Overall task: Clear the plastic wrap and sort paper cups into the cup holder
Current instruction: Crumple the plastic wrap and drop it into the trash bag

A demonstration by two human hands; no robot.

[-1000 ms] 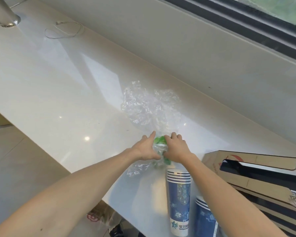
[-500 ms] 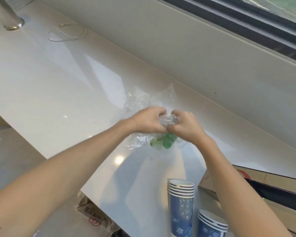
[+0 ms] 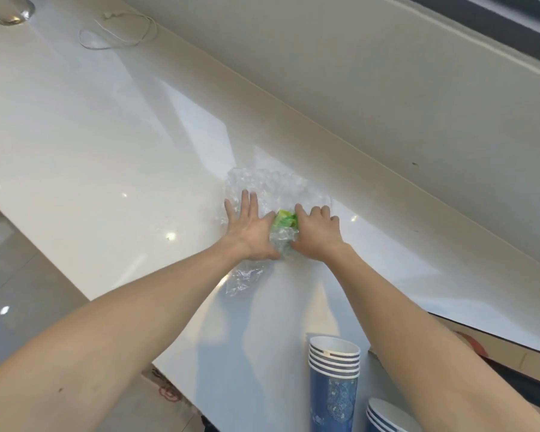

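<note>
Crumpled clear plastic wrap (image 3: 264, 185) lies on the white counter (image 3: 106, 151) near the back wall, and a green label (image 3: 285, 220) shows in its bunched middle. My left hand (image 3: 250, 227) lies flat on the wrap's left part with fingers spread. My right hand (image 3: 317, 232) presses on the bundle from the right with fingers curled on it. The bunched wrap is squeezed between both hands, and a loose tail (image 3: 242, 280) trails toward me. A stack of blue paper cups (image 3: 334, 385) stands upright at the near counter edge. A second cup stack (image 3: 390, 416) stands right of it, partly behind my right forearm. No cup holder is in view.
An open cardboard box (image 3: 512, 360) with a dark inside sits at the right, mostly hidden by my right arm. A thin white cable (image 3: 119, 32) and a metal base (image 3: 11, 14) sit at the far left of the counter. The counter's front edge drops to the floor on the left.
Both hands had lifted and bunched the wrap above the counter. They now press it down onto the counter, and my left hand's fingers have spread flat.
</note>
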